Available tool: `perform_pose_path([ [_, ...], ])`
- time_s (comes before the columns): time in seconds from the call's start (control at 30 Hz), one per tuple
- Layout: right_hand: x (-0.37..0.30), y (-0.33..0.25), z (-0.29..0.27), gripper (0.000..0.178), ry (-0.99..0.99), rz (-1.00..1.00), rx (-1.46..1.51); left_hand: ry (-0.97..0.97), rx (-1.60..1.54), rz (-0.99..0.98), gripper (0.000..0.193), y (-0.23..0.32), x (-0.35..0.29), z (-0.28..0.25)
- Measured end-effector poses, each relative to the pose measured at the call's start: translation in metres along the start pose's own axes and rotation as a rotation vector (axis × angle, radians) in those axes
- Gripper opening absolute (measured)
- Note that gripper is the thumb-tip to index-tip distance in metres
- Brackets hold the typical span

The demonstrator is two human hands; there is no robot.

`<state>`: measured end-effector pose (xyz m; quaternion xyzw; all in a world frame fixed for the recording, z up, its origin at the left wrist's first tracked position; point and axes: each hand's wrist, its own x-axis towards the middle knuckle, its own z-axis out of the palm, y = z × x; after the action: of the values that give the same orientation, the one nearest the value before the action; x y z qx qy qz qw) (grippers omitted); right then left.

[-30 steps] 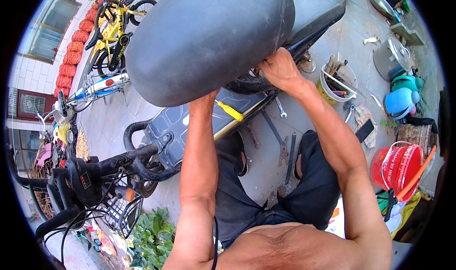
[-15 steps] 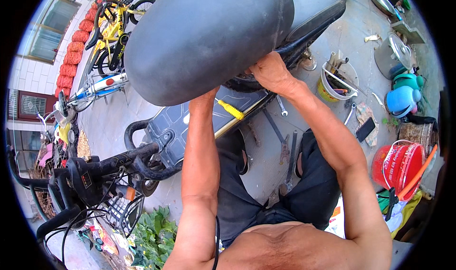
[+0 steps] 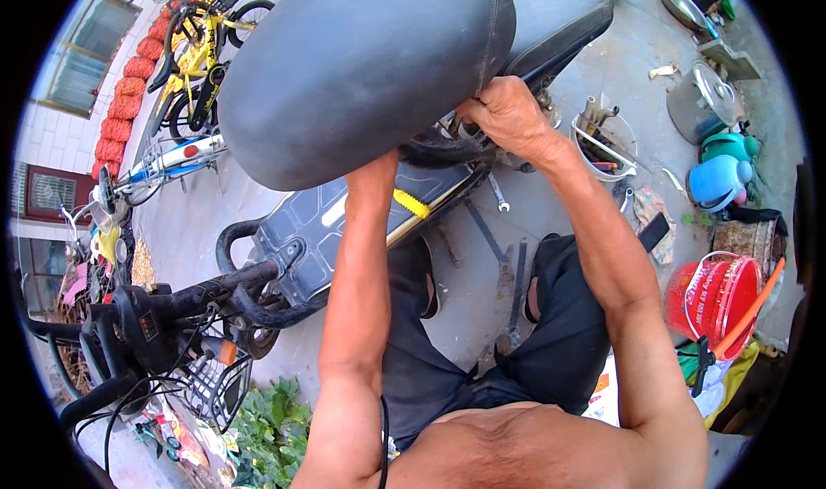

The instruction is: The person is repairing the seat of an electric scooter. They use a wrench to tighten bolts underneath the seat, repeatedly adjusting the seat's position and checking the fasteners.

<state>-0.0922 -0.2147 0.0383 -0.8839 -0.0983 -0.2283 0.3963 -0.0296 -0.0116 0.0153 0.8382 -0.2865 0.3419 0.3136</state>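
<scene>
The right hand (image 3: 514, 117) has been moved a bit right by the seat (image 3: 366, 84). The left hand (image 3: 376, 167) is mostly hidden; neither grip can be told.

Visibility limits at and around the seat.
Left grip (image 3: 375, 170): obscured past the wrist by the black seat (image 3: 361, 80); any hold cannot be determined. Right grip (image 3: 509, 115): fingertips concealed at the seat's near side; what they touch cannot be confirmed. Seat: far part cut off by the upper picture edge. Yellow-handled tool (image 3: 411, 204): far end not discernible beside the left wrist. Dark phone (image 3: 656, 231): partly covered by the right arm (image 3: 609, 239). White bucket (image 3: 627, 132): contents overlapping, too small to identify individually.
</scene>
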Motion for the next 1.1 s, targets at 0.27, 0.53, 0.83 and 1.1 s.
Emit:
perform_pose_path([
  [0.27, -0.009, -0.007, -0.010, 0.022, -0.110, 0.009, 0.064, -0.153, -0.219, -0.266, 0.017, 0.016, -0.005, 0.000],
  [0.53, -0.006, -0.006, -0.010, 0.023, -0.165, -0.039, 0.067, -0.317, -0.778, -0.591, 0.011, 0.040, 0.004, -0.012],
  [0.83, -0.007, -0.001, -0.027, 0.024, -0.050, 0.520, 0.850, -0.095, -0.815, -0.633, 0.009, 0.014, -0.003, -0.006],
  [1.1, -0.006, 0.008, -0.020, 0.024, 0.082, 0.453, 1.040, -0.082, -0.466, -0.320, 0.012, 0.006, -0.007, 0.000],
])
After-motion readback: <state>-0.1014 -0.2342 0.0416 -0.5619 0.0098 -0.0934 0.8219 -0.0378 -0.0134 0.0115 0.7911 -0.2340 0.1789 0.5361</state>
